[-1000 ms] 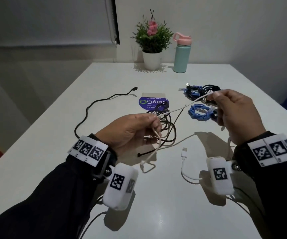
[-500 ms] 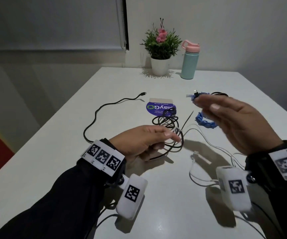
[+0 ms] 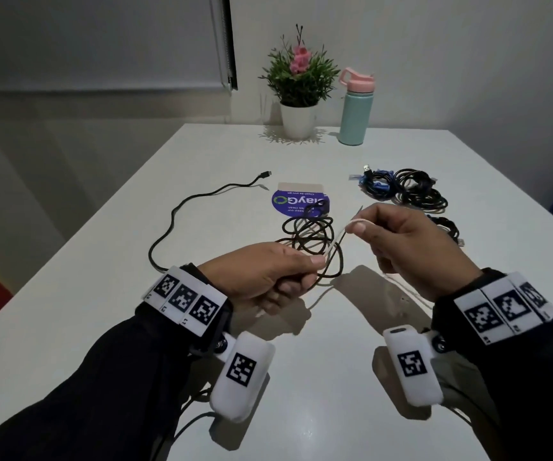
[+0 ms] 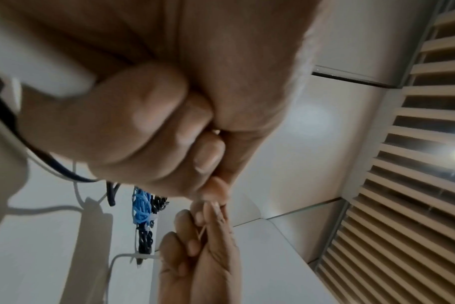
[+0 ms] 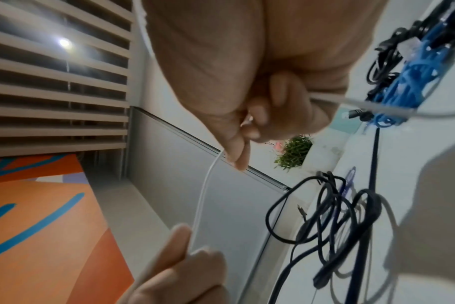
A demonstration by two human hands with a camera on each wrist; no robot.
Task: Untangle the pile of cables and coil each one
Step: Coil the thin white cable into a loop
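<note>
A thin white cable (image 3: 339, 240) runs taut in the air between my two hands, above the table (image 3: 202, 161). My left hand (image 3: 316, 262) pinches it between thumb and curled fingers, and the right wrist view shows that thumb (image 5: 175, 240) against the white cable (image 5: 202, 197). My right hand (image 3: 358, 226) pinches the cable's upper bend a short way up and to the right. More white cable trails under my right wrist. A black tangled cable (image 3: 311, 237) lies on the table behind my hands, with one long end (image 3: 182, 211) running off to the left.
Coiled cables lie at the back right: a blue one (image 3: 376, 186) and two black ones (image 3: 419, 193) (image 3: 444, 227). A blue round card (image 3: 296, 202) lies behind the tangle. A potted plant (image 3: 298, 104) and a teal bottle (image 3: 355, 111) stand at the far edge.
My right hand let go of the white cable, opened, then came back left and pinched it close to my left hand. The left hand kept its hold.
</note>
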